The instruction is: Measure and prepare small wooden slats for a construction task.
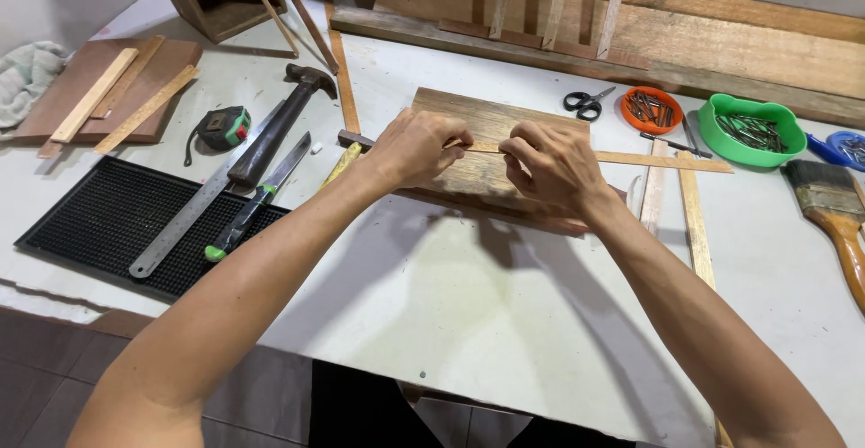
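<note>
Thin pale wooden strip [631, 159] lies lengthwise across the brown rectangular wooden board [482, 146], pinched near its middle by both hands. The left hand [413, 148] is clenched over the strip's near end, fingertips pressing it down onto the board; the right hand [554, 164] grasps it just beside, thumb and forefinger closed on the strip, whose free length runs out past that grip toward the orange round dish of nails [651, 109]. Judging by the paired pinch, the step in hand looks like lining the strip up on the board. A next move would call for holding it flat and square with one hand while the other lets go. Out beyond the left grip lie a steel ruler [185, 216], a wooden-handled hammer [275, 128] and a green-tipped knife [257, 200]; black-handled scissors [587, 101] rest just past the right grip.
</note>
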